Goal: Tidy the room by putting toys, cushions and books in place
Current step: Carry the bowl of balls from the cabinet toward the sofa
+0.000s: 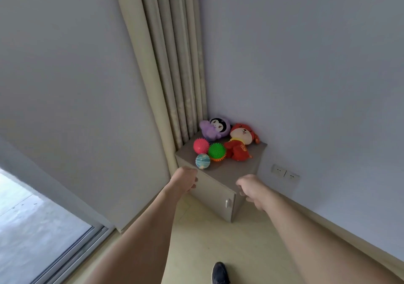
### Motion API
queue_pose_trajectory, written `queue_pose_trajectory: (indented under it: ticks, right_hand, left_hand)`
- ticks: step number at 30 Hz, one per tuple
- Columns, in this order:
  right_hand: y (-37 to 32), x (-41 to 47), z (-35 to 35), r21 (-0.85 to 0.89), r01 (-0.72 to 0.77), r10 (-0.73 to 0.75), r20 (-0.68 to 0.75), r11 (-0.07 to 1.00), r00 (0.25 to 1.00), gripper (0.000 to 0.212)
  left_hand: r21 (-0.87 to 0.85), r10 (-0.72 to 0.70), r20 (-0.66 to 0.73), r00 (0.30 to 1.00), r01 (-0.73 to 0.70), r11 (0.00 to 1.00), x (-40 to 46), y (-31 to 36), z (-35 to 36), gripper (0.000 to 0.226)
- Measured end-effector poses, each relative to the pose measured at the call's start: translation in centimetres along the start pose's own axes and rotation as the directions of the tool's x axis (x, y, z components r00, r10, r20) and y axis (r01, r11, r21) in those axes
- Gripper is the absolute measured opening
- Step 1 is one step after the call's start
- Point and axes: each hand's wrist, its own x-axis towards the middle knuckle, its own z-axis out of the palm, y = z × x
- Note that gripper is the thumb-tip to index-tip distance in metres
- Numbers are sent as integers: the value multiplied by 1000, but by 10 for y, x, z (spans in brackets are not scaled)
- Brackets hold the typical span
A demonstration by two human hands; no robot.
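Observation:
A small grey cabinet [235, 170] stands in the corner. On its top sit a purple plush toy [215, 128], a red plush toy [240, 144], a pink spiky ball [201, 145], a green spiky ball [216, 150] over an orange one, and a blue-green ball [202, 161] near the front edge. My left hand [185, 180] hovers just below the blue-green ball with fingers loosely curled, holding nothing. My right hand [251, 187] hangs in front of the cabinet's front right corner, fingers loosely curled, also empty.
Beige curtains [175, 65] hang behind the cabinet on the left. The cabinet door has a silver knob [228, 203]. Wall sockets [285, 173] sit to the right. A sliding glass door [43, 229] is at lower left. My shoe [219, 272] stands on the pale floor.

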Motion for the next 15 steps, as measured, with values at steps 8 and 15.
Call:
queue_pose_trajectory:
  ticks: [8, 15]
  right_hand:
    - [-68, 112, -14, 202, -146, 151, -9, 968, 988, 16]
    - [-67, 191, -4, 273, -321, 322, 46, 907, 946, 33]
  left_hand:
    - [-7, -39, 3, 999, 39, 999, 123, 64, 7, 14]
    - [10, -251, 36, 967, 250, 968, 183, 48, 8, 17]
